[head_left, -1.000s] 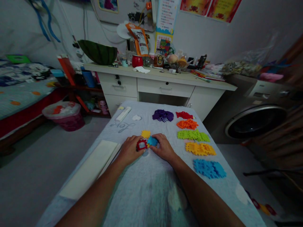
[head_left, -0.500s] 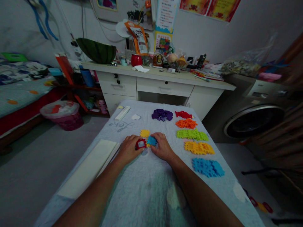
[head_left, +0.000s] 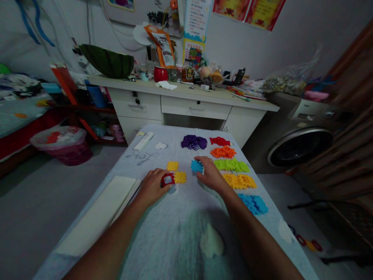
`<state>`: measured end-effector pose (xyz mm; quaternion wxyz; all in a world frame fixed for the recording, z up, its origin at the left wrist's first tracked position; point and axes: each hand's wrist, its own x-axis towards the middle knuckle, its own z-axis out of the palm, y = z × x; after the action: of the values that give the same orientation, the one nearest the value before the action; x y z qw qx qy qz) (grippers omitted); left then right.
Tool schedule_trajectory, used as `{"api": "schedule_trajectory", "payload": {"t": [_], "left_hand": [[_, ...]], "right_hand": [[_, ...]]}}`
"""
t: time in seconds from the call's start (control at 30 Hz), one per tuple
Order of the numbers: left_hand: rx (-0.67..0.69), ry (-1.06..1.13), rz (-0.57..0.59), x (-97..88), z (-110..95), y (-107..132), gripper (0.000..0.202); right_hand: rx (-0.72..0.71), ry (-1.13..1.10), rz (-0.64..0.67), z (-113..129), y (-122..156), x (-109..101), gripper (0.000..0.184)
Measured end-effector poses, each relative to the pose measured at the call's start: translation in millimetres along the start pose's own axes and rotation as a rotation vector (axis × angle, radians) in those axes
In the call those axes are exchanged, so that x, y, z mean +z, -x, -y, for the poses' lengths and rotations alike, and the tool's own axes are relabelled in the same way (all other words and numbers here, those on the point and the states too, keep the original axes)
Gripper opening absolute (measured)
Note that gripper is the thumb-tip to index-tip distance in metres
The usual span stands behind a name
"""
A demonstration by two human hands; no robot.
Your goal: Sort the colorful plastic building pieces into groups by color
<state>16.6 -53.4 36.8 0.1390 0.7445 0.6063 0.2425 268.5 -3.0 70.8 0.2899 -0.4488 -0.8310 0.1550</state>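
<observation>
My left hand point(head_left: 153, 186) is closed on a red square-framed building tile point(head_left: 168, 179) with an opening in its middle. That tile meets a yellow toothed tile point(head_left: 180, 177) on its right. Another yellow tile point(head_left: 172, 165) lies just above these two; whether it is joined to them I cannot tell. To the right, my right hand point(head_left: 210, 173) pinches a blue toothed tile point(head_left: 197, 167) between thumb and fingers, apart from the yellow ones.
Piles of purple point(head_left: 194, 142), red point(head_left: 219, 141), orange point(head_left: 223, 152), green point(head_left: 232, 165), yellow point(head_left: 239, 181) and blue tiles point(head_left: 253, 204) lie on the cloth-covered table point(head_left: 175, 241). A long white board point(head_left: 96, 214) is at left; a desk point(head_left: 186, 95) stands behind.
My right hand has moved right with the blue tile, away from the yellow tile it was against. My left hand keeps the red tile. The whole view has shifted slightly.
</observation>
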Motion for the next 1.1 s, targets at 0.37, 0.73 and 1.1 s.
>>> {"api": "schedule_trajectory", "payload": {"t": [0.37, 0.73, 1.1], "left_hand": [[0.036, 0.003, -0.013, 4.9, 7, 1, 0.036], [0.041, -0.010, -0.011, 7.1, 9, -1, 0.037], [0.047, 0.030, -0.013, 2.6, 2, 2, 0.036]], "right_hand": [[0.190, 0.167, 0.198, -42, 96, -104, 0.055], [0.203, 0.179, 0.319, -27, 127, -97, 0.057], [0.052, 0.086, 0.294, 22, 70, -56, 0.054]]}}
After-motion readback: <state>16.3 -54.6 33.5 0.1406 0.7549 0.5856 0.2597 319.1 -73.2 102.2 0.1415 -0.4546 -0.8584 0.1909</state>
